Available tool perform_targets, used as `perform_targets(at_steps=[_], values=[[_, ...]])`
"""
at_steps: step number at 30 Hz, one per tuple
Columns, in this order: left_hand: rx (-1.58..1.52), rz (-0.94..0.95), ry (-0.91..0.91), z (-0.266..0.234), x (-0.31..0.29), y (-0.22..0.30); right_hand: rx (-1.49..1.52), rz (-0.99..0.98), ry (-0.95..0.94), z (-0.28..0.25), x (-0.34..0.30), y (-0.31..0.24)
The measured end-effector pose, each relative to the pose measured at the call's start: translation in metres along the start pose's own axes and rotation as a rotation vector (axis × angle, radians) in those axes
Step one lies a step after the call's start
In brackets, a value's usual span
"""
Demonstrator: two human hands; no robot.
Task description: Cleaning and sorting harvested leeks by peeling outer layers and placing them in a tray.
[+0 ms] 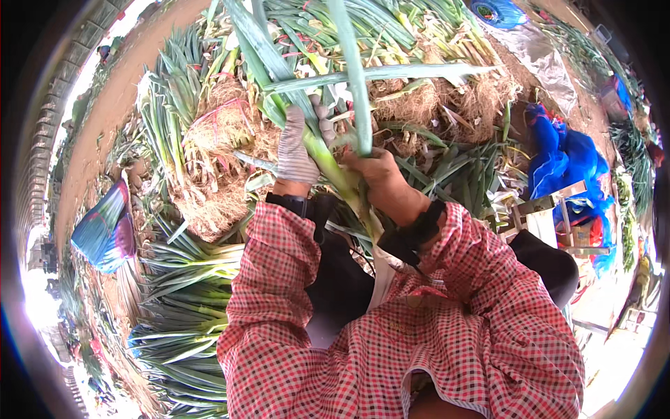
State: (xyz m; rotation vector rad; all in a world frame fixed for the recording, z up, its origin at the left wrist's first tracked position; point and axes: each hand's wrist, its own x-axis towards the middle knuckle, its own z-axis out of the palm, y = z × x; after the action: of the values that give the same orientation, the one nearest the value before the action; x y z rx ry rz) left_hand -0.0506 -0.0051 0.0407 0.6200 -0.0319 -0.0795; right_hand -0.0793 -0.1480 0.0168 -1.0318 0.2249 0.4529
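Note:
My left hand (296, 143), in a striped grey-white glove, is wrapped round a long green onion (322, 155). Its leaves spread upward and its pale end slants down toward my lap. My right hand (386, 180), bare, is closed on a single green leaf (356, 84) that rises upright from the fist, just right of the stalk. Another leaf (398, 72) lies crosswise above both hands. Under my right hand the fingertips are partly hidden.
Bundles of green onions with shaggy roots (227, 126) fill the ground ahead. A stack of trimmed onions (185, 307) lies at my left, near a blue-purple bag (105, 227). To the right are blue netting (565, 157) and a small wooden frame (541, 220).

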Motion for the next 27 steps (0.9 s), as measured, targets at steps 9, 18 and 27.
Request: perform_targets(at_steps=[9,18,27], values=[[0.200,0.367,0.321,-0.062,0.013,0.080,-0.127,0.099,0.089,-0.157,-0.023,-0.011],[0.158,0.424,0.601,-0.032,0.011,0.015,-1.509,-1.049,0.022,-0.097,-0.029,-0.009],[0.008,0.209,-0.118,0.041,-0.047,-0.046,-0.481,0.057,-0.419,-0.091,-0.073,0.005]])
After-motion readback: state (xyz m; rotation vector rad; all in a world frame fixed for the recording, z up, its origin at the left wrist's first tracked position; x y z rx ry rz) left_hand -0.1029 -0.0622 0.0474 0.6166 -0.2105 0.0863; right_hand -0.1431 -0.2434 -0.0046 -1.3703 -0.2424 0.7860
